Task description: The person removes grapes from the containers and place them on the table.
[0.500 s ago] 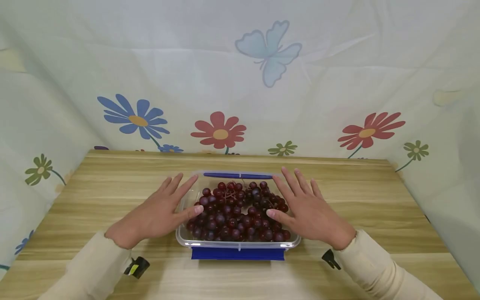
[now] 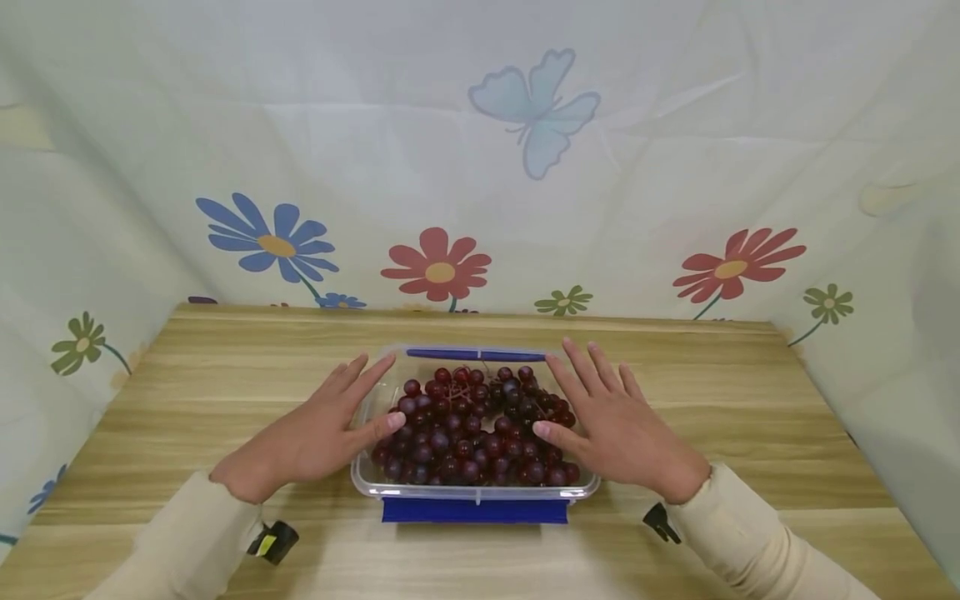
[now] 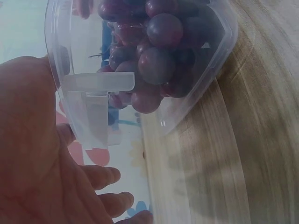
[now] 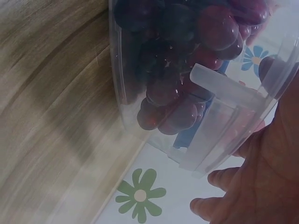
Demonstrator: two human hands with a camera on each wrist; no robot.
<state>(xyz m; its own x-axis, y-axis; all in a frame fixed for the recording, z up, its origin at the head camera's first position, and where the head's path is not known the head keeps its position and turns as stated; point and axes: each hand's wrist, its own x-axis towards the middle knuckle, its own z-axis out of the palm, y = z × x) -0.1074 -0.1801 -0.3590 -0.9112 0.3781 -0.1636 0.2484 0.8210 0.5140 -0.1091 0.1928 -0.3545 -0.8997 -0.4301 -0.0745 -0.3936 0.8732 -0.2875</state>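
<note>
A clear plastic box (image 2: 360, 482) with blue latch flaps (image 2: 475, 511) at front and back stands on the table, filled with dark red grapes (image 2: 465, 442) on their stems. My left hand (image 2: 311, 433) lies over the left rim, fingers spread and thumb reaching in above the fruit. On the opposite side my right hand (image 2: 618, 425) mirrors it, palm down with straight fingers. In both wrist views a translucent side clip (image 3: 96, 116) shows beside the palm. Whether a clear lid covers the box, I cannot tell.
The wood-grain table (image 2: 225, 375) extends around the box. A white cloth (image 2: 337, 125) printed with flowers and a butterfly hangs behind it and along both sides. A black strap piece (image 2: 274, 542) hangs at the left cuff, another (image 2: 662, 523) at the right.
</note>
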